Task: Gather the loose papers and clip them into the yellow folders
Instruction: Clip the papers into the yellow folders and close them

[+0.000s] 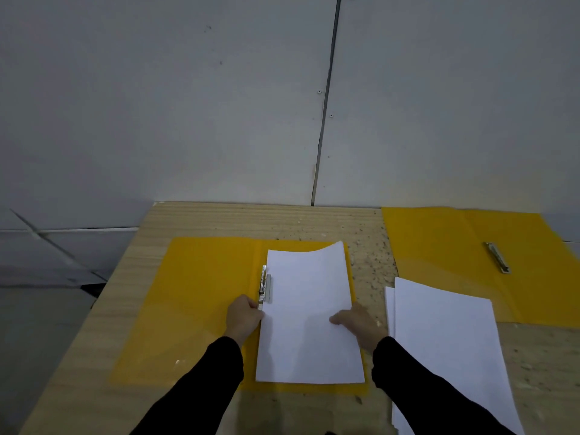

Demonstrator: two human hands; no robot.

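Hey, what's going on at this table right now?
A person is filing papers into yellow folders. An open folder lies in front of them with a sheaf of white paper on its right half. The left hand is at the metal clip by the paper's left edge, while the right hand steadies the paper's right edge. A second open folder lies at the far right, its clip without paper, and a loose stack waits in front of it.

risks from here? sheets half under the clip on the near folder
1. The sheets sit slightly skewed, far corner curled up; clamping now may fix them crooked.
2. The left hand is at the clip; if it snaps shut, fingers may get pinched.
3. The right hand only presses one edge, so the sheets could slide.
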